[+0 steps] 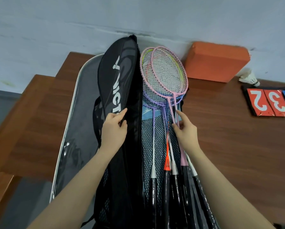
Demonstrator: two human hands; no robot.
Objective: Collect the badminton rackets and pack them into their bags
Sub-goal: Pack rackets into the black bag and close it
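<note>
A black racket bag point(120, 76) with white lettering lies lengthwise on the wooden table, its flap raised. My left hand point(114, 128) grips the edge of that flap. Beside it, several badminton rackets point(165, 75) with pink, purple and yellow frames lie stacked on the bag's open mesh-lined half point(148, 139), heads toward the wall, black handles toward me. My right hand point(185, 129) pinches the thin pink shafts just below the heads.
A grey transparent cover point(79, 123) lies under the bag at the left. An orange foam block point(216, 61) stands against the wall. A white shuttlecock point(249, 77) and a flip scoreboard point(270, 101) with red and blue numbers sit at the right on the table point(237, 138).
</note>
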